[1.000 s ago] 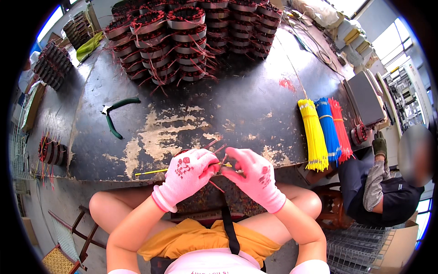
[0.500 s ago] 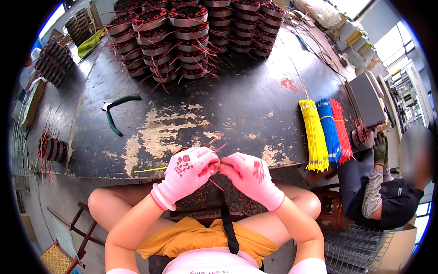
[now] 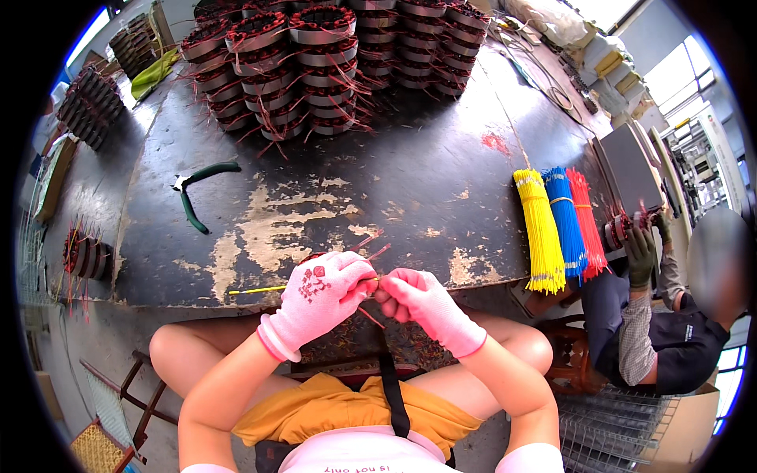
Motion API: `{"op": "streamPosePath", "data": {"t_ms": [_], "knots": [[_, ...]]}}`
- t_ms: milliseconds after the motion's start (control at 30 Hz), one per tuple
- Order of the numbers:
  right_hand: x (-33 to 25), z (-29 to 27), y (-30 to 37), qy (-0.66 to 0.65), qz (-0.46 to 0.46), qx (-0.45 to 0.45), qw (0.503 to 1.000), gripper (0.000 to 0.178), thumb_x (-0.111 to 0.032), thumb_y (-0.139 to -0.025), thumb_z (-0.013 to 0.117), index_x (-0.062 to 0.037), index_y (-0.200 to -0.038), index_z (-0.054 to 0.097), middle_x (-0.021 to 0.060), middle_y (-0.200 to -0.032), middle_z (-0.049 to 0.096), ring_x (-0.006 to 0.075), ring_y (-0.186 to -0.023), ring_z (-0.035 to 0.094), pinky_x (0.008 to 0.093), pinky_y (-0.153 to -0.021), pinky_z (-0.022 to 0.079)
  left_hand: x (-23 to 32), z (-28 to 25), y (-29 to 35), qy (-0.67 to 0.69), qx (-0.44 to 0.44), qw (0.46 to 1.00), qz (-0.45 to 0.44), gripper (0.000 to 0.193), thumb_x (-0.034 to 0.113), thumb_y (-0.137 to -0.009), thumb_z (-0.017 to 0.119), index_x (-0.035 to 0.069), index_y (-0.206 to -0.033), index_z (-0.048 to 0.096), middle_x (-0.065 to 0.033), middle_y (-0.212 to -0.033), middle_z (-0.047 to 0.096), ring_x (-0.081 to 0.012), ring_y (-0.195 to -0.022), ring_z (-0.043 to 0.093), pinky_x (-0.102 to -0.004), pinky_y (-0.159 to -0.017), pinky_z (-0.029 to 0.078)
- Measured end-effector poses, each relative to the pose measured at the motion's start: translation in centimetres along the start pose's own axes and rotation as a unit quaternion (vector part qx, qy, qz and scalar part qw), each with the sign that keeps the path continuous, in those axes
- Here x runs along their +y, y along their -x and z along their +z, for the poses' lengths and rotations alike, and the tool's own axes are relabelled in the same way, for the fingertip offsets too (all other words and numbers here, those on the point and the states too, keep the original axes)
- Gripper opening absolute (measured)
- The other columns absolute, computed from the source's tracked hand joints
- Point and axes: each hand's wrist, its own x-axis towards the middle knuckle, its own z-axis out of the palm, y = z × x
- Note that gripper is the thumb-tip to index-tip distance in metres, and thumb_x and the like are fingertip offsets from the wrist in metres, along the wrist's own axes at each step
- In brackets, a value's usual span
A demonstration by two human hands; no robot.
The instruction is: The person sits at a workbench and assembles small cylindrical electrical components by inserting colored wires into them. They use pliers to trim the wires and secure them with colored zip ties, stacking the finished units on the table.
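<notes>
Left hand (image 3: 317, 293) closes around the yellow wire (image 3: 259, 290), nearer than the pliers (image 3: 203, 173) and rightward | right hand (image 3: 426, 306) bunches its fingertips at the wire's tip, exact hold hidden | working that end, seemingly; next move calls for steady pinching | coil stacks (image 3: 325, 87) loom beyond the pliers

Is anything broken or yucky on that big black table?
Yes, the table looks damaged: ragged pale patches show toward its near edge, as if the black surface wore off. There's also a red smear farther right, odd because everything around it is dark.
</notes>
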Motion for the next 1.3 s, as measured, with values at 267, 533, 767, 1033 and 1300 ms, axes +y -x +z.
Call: {"op": "streamPosePath", "data": {"t_ms": [267, 533, 767, 1033, 1300], "knots": [[0.1, -1.6, 4.2, 0.427, -0.143, 0.141, 0.881, 0.026, -0.026, -0.095, 0.069, -0.0039, -0.081, 0.07, 0.006, -0.064, 0.067, 0.0163, -0.061, 0.066, 0.0321, -0.061, 0.052, -0.8, -0.8, 0.8, -0.053, 0.018, 0.998, -0.003, 0.011, 0.013, -0.083, 0.073, 0.012, -0.093, 0.067, -0.004, -0.091, 0.068, -0.0272, -0.082, 0.067, -0.0389, -0.072, 0.055], [-0.7, 0.2, -1.2, 0.573, -0.432, 0.133, 0.684, 0.022, -0.029, -0.085, 0.077, -0.0129, -0.095, 0.067, 0.0035, -0.077, 0.061, 0.0235, -0.07, 0.063, 0.0363, -0.061, 0.05, -0.4, -1.1, 0.6, -0.038, 0.005, 0.999, -0.01, 0.009, 0.011, -0.084, 0.071, 0.012, -0.092, 0.066, -0.0035, -0.092, 0.068, -0.0279, -0.084, 0.067, -0.0392, -0.072, 0.054], [-0.6, 0.5, -1.8, -0.02, 0.048, -0.038, 0.998, 0.031, -0.033, -0.102, 0.06, -0.0039, -0.094, 0.07, 0.0004, -0.07, 0.062, 0.006, -0.059, 0.056, 0.0258, -0.053, 0.046, -1.0, -0.9, 0.6, -0.032, 0.006, 0.999, 0.011, 0.01, 0.012, -0.084, 0.07, 0.012, -0.094, 0.066, -0.0035, -0.094, 0.068, -0.0275, -0.084, 0.067, -0.0392, -0.071, 0.054], [0.4, 1.1, -1.1, 0.533, -0.464, 0.235, 0.668, 0.023, -0.029, -0.087, 0.078, -0.011, -0.097, 0.069, 0.0031, -0.08, 0.067, 0.0164, -0.063, 0.064, 0.0305, -0.058, 0.05, -0.7, -1.0, 0.8, -0.037, 0.009, 0.999, 0.001, 0.011, 0.012, -0.085, 0.07, 0.011, -0.095, 0.065, -0.0039, -0.093, 0.068, -0.0279, -0.083, 0.067, -0.0393, -0.072, 0.054], [-1.3, 1.7, 0.4, 0.063, -0.022, 0.024, 0.997, 0.022, -0.019, -0.1, 0.062, -0.0013, -0.112, 0.068, 0.0041, -0.083, 0.072, 0.0076, -0.066, 0.065, 0.0254, -0.059, 0.05, -0.4, -1.3, 0.7, -0.022, -0.017, 0.999, -0.029, 0.011, 0.007, -0.083, 0.07, 0.01, -0.094, 0.068, -0.0048, -0.093, 0.069, -0.0299, -0.084, 0.067, -0.0397, -0.075, 0.054]]}}
